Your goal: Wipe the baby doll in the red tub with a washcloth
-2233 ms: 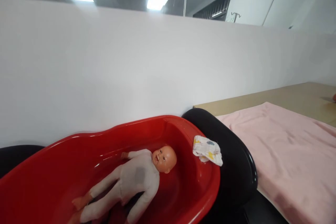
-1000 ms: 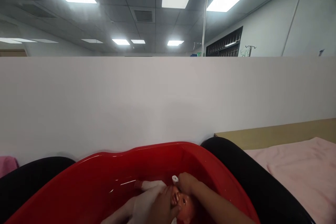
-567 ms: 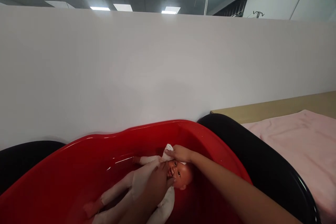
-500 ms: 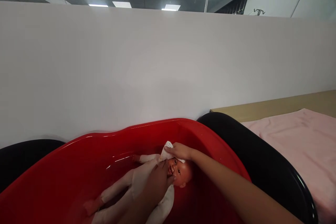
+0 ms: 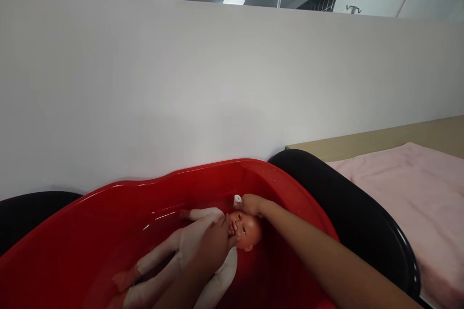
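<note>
Baby doll (image 5: 203,246) lies on its back in the red tub (image 5: 108,231), head toward the black basin (image 5: 362,212). Left hand (image 5: 213,246) rests flat across the doll's chest and chin, pinning it. Right hand (image 5: 250,204) is closed around the small white cloth (image 5: 237,199), pressed at the doll's forehead. Versus half a second ago, the cloth has slid from the cheek up to the forehead; less of it shows. Face wipe reads as mid-stroke. Pink towel (image 5: 406,193) on the tabletop (image 5: 398,137) is untouched.

The red tub (image 5: 108,212) walls hem in the doll (image 5: 188,256) on all sides; only from above is it open. A white partition (image 5: 217,91) blocks the far side.
</note>
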### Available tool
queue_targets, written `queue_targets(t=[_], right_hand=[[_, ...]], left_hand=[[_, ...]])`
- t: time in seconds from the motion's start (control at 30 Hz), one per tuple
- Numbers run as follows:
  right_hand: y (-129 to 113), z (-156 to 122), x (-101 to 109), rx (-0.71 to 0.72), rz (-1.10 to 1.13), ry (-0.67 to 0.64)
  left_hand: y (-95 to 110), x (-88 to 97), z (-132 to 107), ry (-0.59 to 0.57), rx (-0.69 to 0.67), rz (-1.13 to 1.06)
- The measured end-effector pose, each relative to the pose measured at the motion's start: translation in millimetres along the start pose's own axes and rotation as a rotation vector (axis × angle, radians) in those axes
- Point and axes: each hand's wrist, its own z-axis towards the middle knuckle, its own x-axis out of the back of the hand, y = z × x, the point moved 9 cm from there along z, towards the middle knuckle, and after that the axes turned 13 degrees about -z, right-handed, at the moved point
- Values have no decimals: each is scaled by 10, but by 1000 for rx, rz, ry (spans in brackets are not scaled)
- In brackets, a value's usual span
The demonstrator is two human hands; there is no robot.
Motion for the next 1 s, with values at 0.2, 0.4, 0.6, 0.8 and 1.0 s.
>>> queue_targets(t=[0.2,0.4,0.6,0.8,1.0], right_hand=[[-34,70,-56,66,-38,-39],[-1,93,-83,40,-71,-62],[-56,84,-62,40,-87,-45],[-186,54,-92,117,-39,-66],[-55,56,-61,7,-90,-51]], left_hand=[[-50,-51,46,10,-25,-103],[-70,-63,45,18,-28,-144],[-134,-64,70,56,-43,-227],[-115,-72,78,42,-57,-219],[-115,-58,75,44,-26,-272]])
